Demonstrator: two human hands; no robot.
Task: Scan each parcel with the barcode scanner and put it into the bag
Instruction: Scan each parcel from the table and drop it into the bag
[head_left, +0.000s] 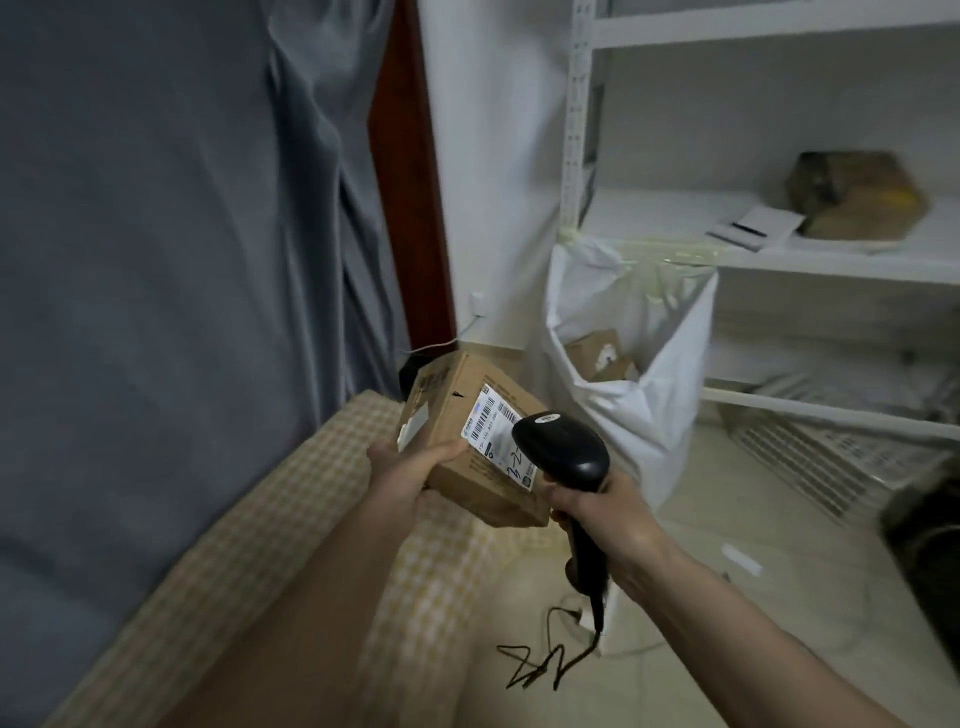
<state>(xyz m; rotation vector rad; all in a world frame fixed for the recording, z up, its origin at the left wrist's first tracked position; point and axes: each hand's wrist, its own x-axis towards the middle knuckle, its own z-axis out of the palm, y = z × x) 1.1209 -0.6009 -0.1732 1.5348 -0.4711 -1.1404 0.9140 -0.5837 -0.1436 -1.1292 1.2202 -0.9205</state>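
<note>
Parcel (470, 439) gripped by left hand (410, 467), right hand (602, 512) clutching scanner (563, 449) over label, white bag (639, 364) beside shelf (779, 254)

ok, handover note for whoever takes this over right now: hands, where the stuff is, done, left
Left hand holds the cardboard parcel, label facing up.
Right hand grips the barcode scanner, its head over the label.
White bag stands open against the shelf and already holds at least two boxes.
Left: finish this scan, drop the parcel into the bag. Another package sits on the shelf; whether it is scanned cannot be told.
</note>
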